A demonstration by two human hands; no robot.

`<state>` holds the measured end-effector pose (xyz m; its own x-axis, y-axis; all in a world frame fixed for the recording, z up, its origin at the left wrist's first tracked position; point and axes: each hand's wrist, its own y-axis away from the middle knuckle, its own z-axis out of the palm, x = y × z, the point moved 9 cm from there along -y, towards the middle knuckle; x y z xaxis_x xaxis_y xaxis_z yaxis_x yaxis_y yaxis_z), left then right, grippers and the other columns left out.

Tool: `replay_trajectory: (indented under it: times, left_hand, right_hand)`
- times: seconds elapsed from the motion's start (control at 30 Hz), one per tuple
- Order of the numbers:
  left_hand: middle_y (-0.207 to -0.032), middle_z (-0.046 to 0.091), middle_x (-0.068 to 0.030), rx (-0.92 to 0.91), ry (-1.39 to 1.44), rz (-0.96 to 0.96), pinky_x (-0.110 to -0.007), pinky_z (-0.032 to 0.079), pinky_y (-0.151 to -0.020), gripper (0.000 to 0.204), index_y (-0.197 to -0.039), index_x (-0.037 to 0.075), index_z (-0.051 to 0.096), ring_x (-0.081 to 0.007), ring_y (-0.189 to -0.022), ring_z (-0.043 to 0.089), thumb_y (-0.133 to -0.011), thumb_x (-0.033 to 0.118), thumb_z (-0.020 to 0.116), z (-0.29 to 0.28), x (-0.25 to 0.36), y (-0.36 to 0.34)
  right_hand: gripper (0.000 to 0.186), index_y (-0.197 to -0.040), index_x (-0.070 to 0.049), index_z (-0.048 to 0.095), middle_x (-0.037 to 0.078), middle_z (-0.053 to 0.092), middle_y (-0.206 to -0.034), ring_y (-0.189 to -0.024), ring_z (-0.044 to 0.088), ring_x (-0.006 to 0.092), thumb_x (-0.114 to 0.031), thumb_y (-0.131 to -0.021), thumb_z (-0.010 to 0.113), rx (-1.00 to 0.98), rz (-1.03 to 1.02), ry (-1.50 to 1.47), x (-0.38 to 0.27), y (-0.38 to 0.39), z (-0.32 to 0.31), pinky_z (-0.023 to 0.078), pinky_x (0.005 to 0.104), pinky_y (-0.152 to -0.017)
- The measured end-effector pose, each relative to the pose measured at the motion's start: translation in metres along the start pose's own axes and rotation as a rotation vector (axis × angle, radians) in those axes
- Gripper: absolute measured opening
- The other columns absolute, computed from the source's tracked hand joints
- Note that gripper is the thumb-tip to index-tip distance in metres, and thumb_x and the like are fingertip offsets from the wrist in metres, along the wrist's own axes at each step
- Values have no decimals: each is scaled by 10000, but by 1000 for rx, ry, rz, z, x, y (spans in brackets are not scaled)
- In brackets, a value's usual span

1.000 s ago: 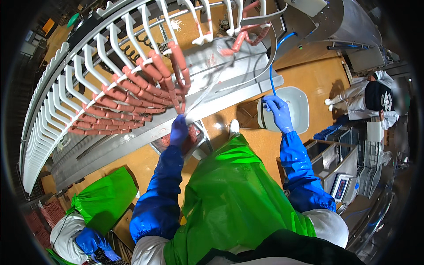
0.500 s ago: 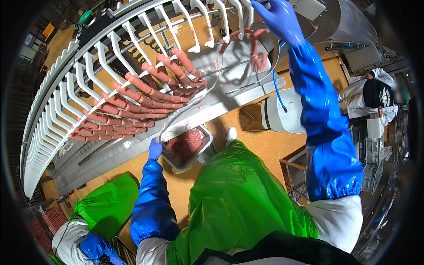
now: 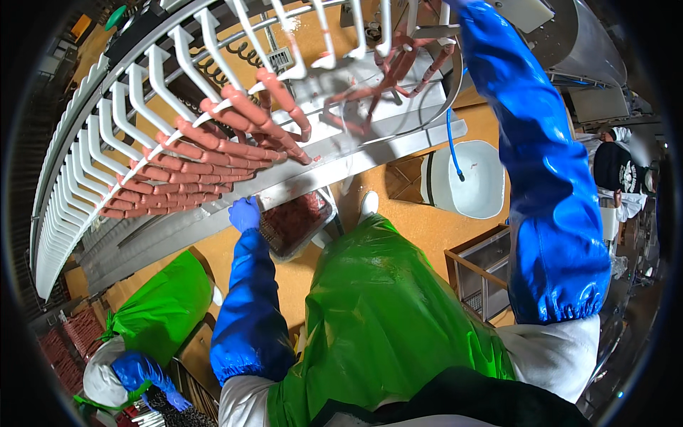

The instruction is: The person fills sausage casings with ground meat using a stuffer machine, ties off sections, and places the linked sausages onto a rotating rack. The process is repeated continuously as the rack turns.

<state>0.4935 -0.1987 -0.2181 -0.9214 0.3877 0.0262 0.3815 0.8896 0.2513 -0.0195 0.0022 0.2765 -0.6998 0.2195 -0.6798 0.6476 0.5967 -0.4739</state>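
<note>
My left hand [image 3: 245, 214], in a blue glove, is closed in a loose fist beside the metal tray's edge; whatever it may hold is hidden. My right hand [image 3: 462, 6] reaches to the top edge near the hooks, its fingers mostly cut off by the picture rim. Links of pink sausage [image 3: 213, 146] hang in loops from the white hooks [image 3: 160, 75] of a curved overhead rail. Below my right hand, a tangled sausage chain [image 3: 398, 71] dangles from the hooks, blurred at its lower end. A pale, smeared strand [image 3: 347, 146] hangs over the long metal trough [image 3: 391, 146].
A tub of ground meat [image 3: 297, 220] stands below the trough. Right of it are a white bin [image 3: 478, 181] with a blue hose [image 3: 452, 146] and a brown-framed crate [image 3: 484, 274]. A co-worker in a green apron [image 3: 167, 302] bends at lower left; another person [image 3: 617, 171] stands far right.
The pale strand that ran to my left hand now hangs apart from it, to the right. The sausage chain under my right hand has swung and spread. The hooks and hanging sausages have shifted left.
</note>
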Motion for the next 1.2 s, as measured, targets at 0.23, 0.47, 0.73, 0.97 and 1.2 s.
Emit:
replay_trajectory:
  times: [0.23, 0.47, 0.73, 0.97, 1.2]
  left_hand:
    - [-1064, 673, -148, -241, 68, 369, -451, 489, -871, 362, -1114, 102, 662, -333, -985, 640, -873, 347, 546, -35, 173, 29]
    - [-1211, 556, -236, 355, 1094, 987, -418, 408, -976, 607, -1311, -9, 461, -356, -1171, 514, -799, 234, 678, -252, 439, 73]
    - [-828, 529, -36, -383, 1352, 710, -301, 457, -644, 260, -1081, 14, 523, -123, -704, 521, -972, 249, 524, -106, 398, 95]
    - [-871, 556, -165, -254, 1119, 804, -387, 468, -734, 196, -1111, -2, 527, -286, -815, 569, -953, 104, 478, -117, 333, 166]
    - [-950, 563, -210, 130, 991, 1088, -405, 460, -789, 197, -1091, -8, 545, -358, -906, 560, -914, 52, 482, -142, 313, 194]
  right_hand:
    - [220, -1127, -15, 552, 118, 605, -1029, -894, 595, 180, -155, -958, 530, 108, 274, -890, 72, 137, -140, 495, 293, -780]
    - [239, -1047, -88, 543, 49, 495, -867, -837, 470, 190, -312, -986, 489, 14, 220, -1181, 61, 220, -144, 397, 335, -737]
    - [290, -1050, -37, 566, 21, 554, -915, -852, 548, 118, -117, -795, 678, -588, 512, -558, 100, 290, -43, 458, 271, -797]
    - [241, -979, -54, 542, -22, 454, -836, -769, 436, 83, -154, -791, 655, -1304, 543, -493, 127, 332, 56, 395, 238, -686]
    - [196, -970, -20, 600, 36, 636, -775, -693, 577, 88, -102, -818, 694, -1230, 406, -638, 95, 306, 89, 438, 236, -614]
